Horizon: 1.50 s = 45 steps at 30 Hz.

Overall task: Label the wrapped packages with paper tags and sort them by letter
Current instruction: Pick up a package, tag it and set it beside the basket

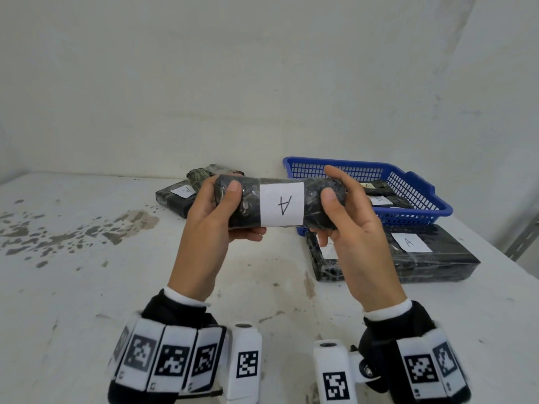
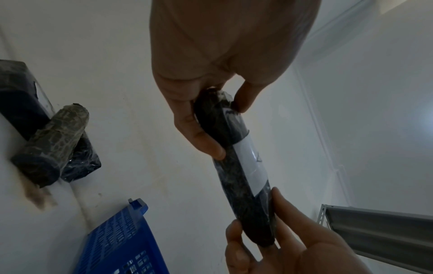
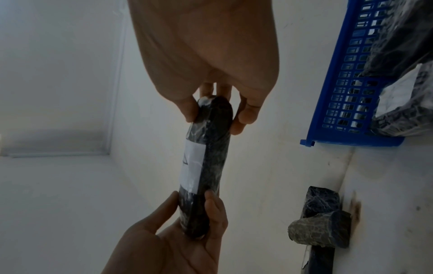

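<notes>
A black wrapped roll-shaped package (image 1: pixel 250 207) is held level above the table, a little in front of the basket. A white paper tag (image 1: pixel 282 204) marked "A" is wrapped round its middle. My left hand (image 1: pixel 226 208) grips the roll's left end, thumb on top and fingers underneath. My right hand (image 1: pixel 331 209) grips the right end the same way. The left wrist view shows the roll (image 2: pixel 232 166) end-on between the left hand (image 2: pixel 206 122) and the right hand (image 2: pixel 255 222). The right wrist view shows the tag (image 3: pixel 192 165) facing left.
A blue plastic basket (image 1: pixel 414 182) at the back right holds tagged dark packages. A flat black package tagged "A" (image 1: pixel 431 258) lies in front of it. Another flat tagged package (image 1: pixel 175 199) and a greenish roll (image 1: pixel 201 174) sit by the back wall. The white table (image 1: pixel 87 258) is stained.
</notes>
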Each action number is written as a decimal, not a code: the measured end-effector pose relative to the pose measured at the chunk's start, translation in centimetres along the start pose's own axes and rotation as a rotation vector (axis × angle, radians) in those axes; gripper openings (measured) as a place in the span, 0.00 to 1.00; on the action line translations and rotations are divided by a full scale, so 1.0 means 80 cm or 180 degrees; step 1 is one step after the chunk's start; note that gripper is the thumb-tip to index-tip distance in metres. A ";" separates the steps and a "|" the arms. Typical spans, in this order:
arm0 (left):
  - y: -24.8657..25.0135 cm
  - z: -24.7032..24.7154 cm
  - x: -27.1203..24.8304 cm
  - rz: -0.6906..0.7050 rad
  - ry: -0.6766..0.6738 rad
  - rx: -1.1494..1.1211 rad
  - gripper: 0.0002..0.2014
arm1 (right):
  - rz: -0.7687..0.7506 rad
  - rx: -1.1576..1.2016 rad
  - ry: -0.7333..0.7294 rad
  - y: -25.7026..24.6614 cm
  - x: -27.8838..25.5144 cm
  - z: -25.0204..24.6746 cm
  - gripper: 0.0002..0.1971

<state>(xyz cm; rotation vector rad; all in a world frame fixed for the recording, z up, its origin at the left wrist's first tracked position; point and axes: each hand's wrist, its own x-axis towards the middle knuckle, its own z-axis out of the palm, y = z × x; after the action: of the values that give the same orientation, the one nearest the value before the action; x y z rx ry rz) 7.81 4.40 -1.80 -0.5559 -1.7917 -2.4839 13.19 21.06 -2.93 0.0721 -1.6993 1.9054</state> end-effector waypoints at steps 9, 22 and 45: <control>-0.002 0.005 -0.002 0.0038 -0.0125 0.0161 0.06 | 0.0008 0.0047 0.0111 -0.004 -0.002 0.000 0.07; -0.011 0.010 -0.004 0.0203 -0.0037 0.0572 0.18 | -0.0119 -0.0298 0.0123 0.000 -0.008 0.010 0.25; -0.008 0.006 0.001 0.0220 -0.0189 -0.0157 0.13 | 0.0038 -0.0161 0.0278 -0.001 -0.001 0.004 0.15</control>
<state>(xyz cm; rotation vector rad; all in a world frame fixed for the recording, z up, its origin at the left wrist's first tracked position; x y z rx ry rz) 7.72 5.10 -2.18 -0.6893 -1.7034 -2.4972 13.19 20.71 -2.84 -0.0405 -1.6918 1.8457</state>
